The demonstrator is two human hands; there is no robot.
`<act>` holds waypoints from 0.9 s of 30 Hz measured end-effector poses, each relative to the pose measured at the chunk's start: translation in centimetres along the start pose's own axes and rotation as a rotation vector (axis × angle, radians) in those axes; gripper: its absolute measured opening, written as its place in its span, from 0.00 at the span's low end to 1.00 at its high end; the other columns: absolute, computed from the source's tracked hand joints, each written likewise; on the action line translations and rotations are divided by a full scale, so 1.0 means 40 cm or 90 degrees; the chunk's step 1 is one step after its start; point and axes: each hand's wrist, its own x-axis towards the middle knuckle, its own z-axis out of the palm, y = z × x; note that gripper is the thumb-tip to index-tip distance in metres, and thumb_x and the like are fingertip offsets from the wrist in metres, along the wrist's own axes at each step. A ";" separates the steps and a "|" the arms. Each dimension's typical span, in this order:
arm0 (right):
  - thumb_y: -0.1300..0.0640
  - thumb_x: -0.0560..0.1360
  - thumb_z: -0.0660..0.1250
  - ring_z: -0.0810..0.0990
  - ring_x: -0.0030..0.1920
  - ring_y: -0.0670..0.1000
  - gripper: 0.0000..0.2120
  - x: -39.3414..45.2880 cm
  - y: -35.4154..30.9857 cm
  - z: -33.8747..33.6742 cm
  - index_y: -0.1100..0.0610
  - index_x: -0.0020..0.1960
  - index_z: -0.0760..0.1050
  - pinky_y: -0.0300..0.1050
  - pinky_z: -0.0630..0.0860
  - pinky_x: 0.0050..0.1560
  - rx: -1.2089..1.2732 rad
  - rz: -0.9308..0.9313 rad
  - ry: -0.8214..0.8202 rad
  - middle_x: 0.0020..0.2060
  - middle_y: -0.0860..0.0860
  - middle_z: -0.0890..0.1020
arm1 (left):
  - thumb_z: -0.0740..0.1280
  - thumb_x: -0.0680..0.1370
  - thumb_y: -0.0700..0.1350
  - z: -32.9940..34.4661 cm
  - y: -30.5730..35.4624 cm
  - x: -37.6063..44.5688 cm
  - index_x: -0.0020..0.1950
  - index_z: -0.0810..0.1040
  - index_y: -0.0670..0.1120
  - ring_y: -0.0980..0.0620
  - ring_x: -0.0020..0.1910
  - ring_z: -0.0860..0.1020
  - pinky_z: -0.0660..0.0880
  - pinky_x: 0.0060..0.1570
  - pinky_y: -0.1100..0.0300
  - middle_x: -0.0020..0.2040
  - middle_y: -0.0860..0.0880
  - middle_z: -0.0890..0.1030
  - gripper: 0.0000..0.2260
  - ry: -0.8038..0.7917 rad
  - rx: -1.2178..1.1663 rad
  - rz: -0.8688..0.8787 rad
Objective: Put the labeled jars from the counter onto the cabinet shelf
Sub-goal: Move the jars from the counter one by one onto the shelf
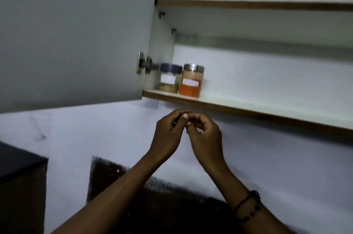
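Hands come first in your view: your left hand point(168, 134) and right hand point(205, 136) hang together below the front edge of the lower shelf point(248, 108), fingers loosely curled and fingertips nearly meeting, neither one carrying a jar; whether something tiny is pinched between them you cannot tell. A beaded bracelet point(248, 206) circles your right wrist. Beyond the hands, at the shelf's left end beside the door hinge point(145, 64), two labeled jars stand upright and just beside each other: the dark-lidded jar point(170, 79) of pale contents nearest the cabinet wall, the steel-lidded jar point(192, 80) of orange powder to its right. The upper shelf point(248, 5) shows nothing. You seem to be between placements, so any remaining jars must be fetched from the counter, which lies outside this view; the next one belongs right of the orange jar.
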 end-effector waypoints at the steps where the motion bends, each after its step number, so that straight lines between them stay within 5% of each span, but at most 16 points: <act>1: 0.57 0.77 0.66 0.80 0.48 0.37 0.07 -0.043 0.019 0.004 0.44 0.49 0.78 0.28 0.76 0.46 0.001 0.029 -0.020 0.43 0.38 0.83 | 0.62 0.83 0.44 0.001 -0.024 -0.044 0.57 0.83 0.52 0.61 0.53 0.82 0.75 0.52 0.71 0.52 0.57 0.85 0.11 -0.011 -0.009 -0.028; 5: 0.58 0.76 0.66 0.80 0.47 0.37 0.07 -0.229 0.126 0.023 0.47 0.49 0.79 0.27 0.74 0.47 0.002 0.152 -0.046 0.44 0.40 0.83 | 0.61 0.83 0.42 0.010 -0.136 -0.236 0.57 0.84 0.46 0.54 0.56 0.83 0.77 0.58 0.59 0.53 0.52 0.86 0.12 -0.074 -0.026 -0.151; 9: 0.62 0.76 0.65 0.81 0.45 0.43 0.07 -0.450 0.263 0.049 0.54 0.52 0.79 0.34 0.76 0.47 -0.031 0.295 -0.063 0.45 0.47 0.84 | 0.63 0.81 0.38 0.015 -0.258 -0.441 0.56 0.85 0.45 0.56 0.54 0.83 0.77 0.55 0.67 0.51 0.53 0.86 0.11 -0.148 0.052 -0.213; 13: 0.61 0.76 0.64 0.79 0.45 0.42 0.09 -0.658 0.374 0.077 0.49 0.50 0.76 0.31 0.72 0.43 -0.104 0.401 -0.109 0.45 0.45 0.81 | 0.64 0.81 0.40 0.020 -0.377 -0.637 0.61 0.83 0.45 0.61 0.54 0.81 0.73 0.54 0.75 0.56 0.51 0.85 0.12 -0.224 0.126 -0.286; 16: 0.60 0.76 0.62 0.79 0.47 0.44 0.11 -0.771 0.431 0.100 0.44 0.49 0.74 0.34 0.73 0.46 -0.150 0.439 -0.135 0.46 0.45 0.80 | 0.62 0.82 0.43 0.021 -0.437 -0.750 0.61 0.82 0.48 0.62 0.52 0.81 0.77 0.54 0.66 0.55 0.52 0.85 0.12 -0.277 0.164 -0.325; 21: 0.56 0.77 0.62 0.75 0.52 0.47 0.10 -0.905 0.494 0.109 0.50 0.57 0.74 0.39 0.68 0.52 -0.244 0.476 -0.270 0.54 0.50 0.74 | 0.61 0.80 0.42 0.004 -0.491 -0.861 0.58 0.82 0.48 0.55 0.51 0.80 0.76 0.58 0.56 0.54 0.48 0.84 0.12 -0.398 0.232 -0.364; 24: 0.53 0.76 0.64 0.73 0.53 0.49 0.12 -0.944 0.512 0.116 0.51 0.59 0.72 0.38 0.68 0.53 -0.278 0.515 -0.335 0.60 0.52 0.70 | 0.62 0.80 0.42 -0.007 -0.524 -0.887 0.68 0.75 0.40 0.45 0.67 0.75 0.63 0.76 0.51 0.66 0.40 0.78 0.17 -0.454 0.331 -0.380; 27: 0.53 0.75 0.66 0.74 0.59 0.53 0.22 -0.963 0.516 0.133 0.52 0.67 0.67 0.41 0.72 0.55 -0.289 0.595 -0.387 0.65 0.55 0.66 | 0.63 0.81 0.44 -0.010 -0.540 -0.894 0.77 0.63 0.39 0.43 0.74 0.67 0.62 0.73 0.52 0.75 0.39 0.68 0.25 -0.432 0.327 -0.508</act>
